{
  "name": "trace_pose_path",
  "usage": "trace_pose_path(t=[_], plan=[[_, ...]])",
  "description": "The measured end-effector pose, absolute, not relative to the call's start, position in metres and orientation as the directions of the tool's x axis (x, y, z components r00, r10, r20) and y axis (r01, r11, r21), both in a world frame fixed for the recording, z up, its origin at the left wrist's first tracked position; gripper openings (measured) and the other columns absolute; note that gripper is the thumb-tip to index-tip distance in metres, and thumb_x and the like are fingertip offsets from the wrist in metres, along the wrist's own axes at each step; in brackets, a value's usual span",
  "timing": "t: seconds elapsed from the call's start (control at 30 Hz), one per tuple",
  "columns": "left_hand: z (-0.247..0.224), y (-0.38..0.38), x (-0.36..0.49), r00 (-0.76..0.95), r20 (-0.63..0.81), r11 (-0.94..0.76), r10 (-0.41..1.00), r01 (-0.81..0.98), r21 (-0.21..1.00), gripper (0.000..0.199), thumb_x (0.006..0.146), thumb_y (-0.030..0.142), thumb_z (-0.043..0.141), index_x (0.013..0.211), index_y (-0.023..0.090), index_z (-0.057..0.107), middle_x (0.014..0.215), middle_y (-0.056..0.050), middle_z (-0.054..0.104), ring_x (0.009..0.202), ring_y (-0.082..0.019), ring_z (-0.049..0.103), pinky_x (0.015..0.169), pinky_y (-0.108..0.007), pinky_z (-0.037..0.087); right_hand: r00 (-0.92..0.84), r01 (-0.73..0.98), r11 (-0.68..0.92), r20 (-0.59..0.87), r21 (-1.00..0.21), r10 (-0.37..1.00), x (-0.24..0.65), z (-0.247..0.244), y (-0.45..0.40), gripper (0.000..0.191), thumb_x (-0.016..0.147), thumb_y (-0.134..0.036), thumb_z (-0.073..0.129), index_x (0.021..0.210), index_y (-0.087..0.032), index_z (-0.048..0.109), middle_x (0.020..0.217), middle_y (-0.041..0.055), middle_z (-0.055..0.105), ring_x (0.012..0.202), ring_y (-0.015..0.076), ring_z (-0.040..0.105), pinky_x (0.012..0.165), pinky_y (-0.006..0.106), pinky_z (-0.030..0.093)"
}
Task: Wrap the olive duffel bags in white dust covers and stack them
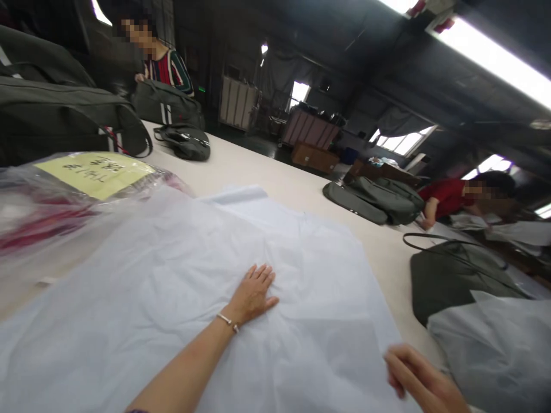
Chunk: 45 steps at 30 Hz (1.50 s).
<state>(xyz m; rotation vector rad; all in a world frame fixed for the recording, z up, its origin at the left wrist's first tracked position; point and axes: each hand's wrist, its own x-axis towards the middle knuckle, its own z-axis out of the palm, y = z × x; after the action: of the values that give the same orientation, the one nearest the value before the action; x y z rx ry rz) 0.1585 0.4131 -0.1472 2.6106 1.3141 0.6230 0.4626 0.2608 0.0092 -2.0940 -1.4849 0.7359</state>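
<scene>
- Where the scene began at left, dark bags point(51, 117) stood behind a clear-wrapped bundle point(47, 221) bearing a yellow paper point(97, 172).
- Next came the pale sheet point(202, 275), spread wrinkled on the white table point(293, 186); the left hand point(253, 295) lay palm down on it, fingers extended, gripping nothing (apparently a smoothing step).
- Near the sheet's right edge, the right hand point(424, 378) was curled; blur hid whether it pinched anything. The next move seemed to call for a steady left palm and a straightened edge.
- Farthest right, pale sheeting point(495, 350) partly hid a dark bag point(443, 281).
</scene>
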Motion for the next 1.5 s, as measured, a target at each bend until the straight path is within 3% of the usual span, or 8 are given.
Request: trace_pose_path(t=[0.13, 0.27, 0.47, 0.73, 0.9, 1.17, 1.37, 1.5], plan=[[-0.149, 0.412, 0.159, 0.521, 0.298, -0.600, 0.800, 0.709, 0.370, 0.062, 0.090, 0.058, 0.051, 0.136, 0.018, 0.049, 0.146, -0.011, 0.048, 0.140, -0.026, 0.037, 0.119, -0.046, 0.020, -0.117, 0.534, -0.131, -0.226, -0.835, 0.967, 0.340, 0.022, 0.362, 0.031, 0.077, -0.053, 0.061, 0.071, -0.024, 0.058, 0.065, 0.0003, 0.063, 0.062, 0.0157, 0.056, 0.063, 0.029, 0.048], [-0.151, 0.413, 0.160, 0.502, 0.319, -0.595, 0.804, 0.693, 0.408, 0.064, 0.089, 0.060, 0.051, 0.137, 0.019, 0.048, 0.147, -0.011, 0.047, 0.140, -0.027, 0.035, 0.119, -0.047, 0.019, -0.287, 0.544, -0.067, -0.261, -0.836, 0.922, 0.274, -0.010, 0.460, 0.020, 0.075, -0.038, 0.064, 0.072, -0.020, 0.057, 0.062, -0.0025, 0.061, 0.058, 0.0107, 0.054, 0.058, 0.023, 0.044], [-0.146, 0.410, 0.159, 0.506, 0.286, -0.581, 0.813, 0.677, 0.451, 0.065, 0.089, 0.058, 0.051, 0.138, 0.017, 0.046, 0.148, -0.012, 0.046, 0.141, -0.029, 0.034, 0.120, -0.048, 0.018, -0.236, 0.685, -0.121, -0.377, -0.718, 0.896, 0.292, -0.066, 0.524, 0.014, 0.074, -0.027, 0.064, 0.066, -0.018, 0.057, 0.054, -0.0029, 0.060, 0.049, 0.0082, 0.049, 0.049, 0.021, 0.038], [-0.146, 0.409, 0.159, 0.500, 0.292, -0.578, 0.815, 0.673, 0.462, 0.064, 0.089, 0.057, 0.052, 0.139, 0.017, 0.046, 0.149, -0.012, 0.045, 0.141, -0.029, 0.034, 0.120, -0.049, 0.019, -0.192, 0.746, -0.147, -0.421, -0.650, 0.886, 0.303, -0.090, 0.539, 0.017, 0.070, -0.026, 0.071, 0.063, -0.019, 0.057, 0.049, -0.0056, 0.058, 0.044, 0.0074, 0.048, 0.045, 0.020, 0.037], [-0.147, 0.409, 0.159, 0.499, 0.278, -0.570, 0.821, 0.688, 0.449, 0.066, 0.089, 0.058, 0.051, 0.139, 0.016, 0.046, 0.149, -0.012, 0.044, 0.141, -0.029, 0.033, 0.121, -0.048, 0.018, -0.143, 0.777, -0.173, -0.437, -0.605, 0.888, 0.304, -0.095, 0.547, 0.024, 0.065, -0.027, 0.077, 0.063, -0.020, 0.055, 0.045, -0.0058, 0.057, 0.040, 0.0089, 0.050, 0.042, 0.021, 0.035], [-0.147, 0.409, 0.159, 0.500, 0.286, -0.575, 0.818, 0.691, 0.437, 0.066, 0.088, 0.060, 0.052, 0.140, 0.019, 0.045, 0.148, -0.012, 0.045, 0.140, -0.030, 0.035, 0.119, -0.049, 0.021, 0.000, 0.779, -0.283, -0.451, -0.559, 0.892, 0.313, -0.099, 0.553, 0.048, 0.055, -0.035, 0.087, 0.083, -0.022, 0.051, 0.042, -0.0061, 0.056, 0.038, 0.0144, 0.052, 0.041, 0.024, 0.035], [-0.146, 0.410, 0.159, 0.496, 0.308, -0.584, 0.812, 0.693, 0.423, 0.069, 0.089, 0.066, 0.047, 0.139, 0.018, 0.046, 0.146, -0.011, 0.048, 0.139, -0.028, 0.037, 0.119, -0.047, 0.021, 0.025, 0.687, -0.343, -0.451, -0.641, 0.892, 0.325, -0.081, 0.537, 0.040, 0.077, -0.054, 0.068, 0.090, -0.018, 0.058, 0.077, 0.0065, 0.071, 0.059, 0.0150, 0.065, 0.050, 0.024, 0.045], [-0.144, 0.411, 0.159, 0.481, 0.314, -0.574, 0.818, 0.702, 0.421, 0.070, 0.091, 0.068, 0.042, 0.140, 0.018, 0.045, 0.145, -0.010, 0.051, 0.138, -0.026, 0.039, 0.118, -0.045, 0.023, 0.192, 0.683, -0.322, -0.264, -0.656, 0.945, 0.337, -0.058, 0.493, 0.035, 0.086, -0.045, 0.054, 0.107, -0.016, 0.056, 0.108, 0.0135, 0.068, 0.078, 0.0179, 0.067, 0.062, 0.028, 0.050]])
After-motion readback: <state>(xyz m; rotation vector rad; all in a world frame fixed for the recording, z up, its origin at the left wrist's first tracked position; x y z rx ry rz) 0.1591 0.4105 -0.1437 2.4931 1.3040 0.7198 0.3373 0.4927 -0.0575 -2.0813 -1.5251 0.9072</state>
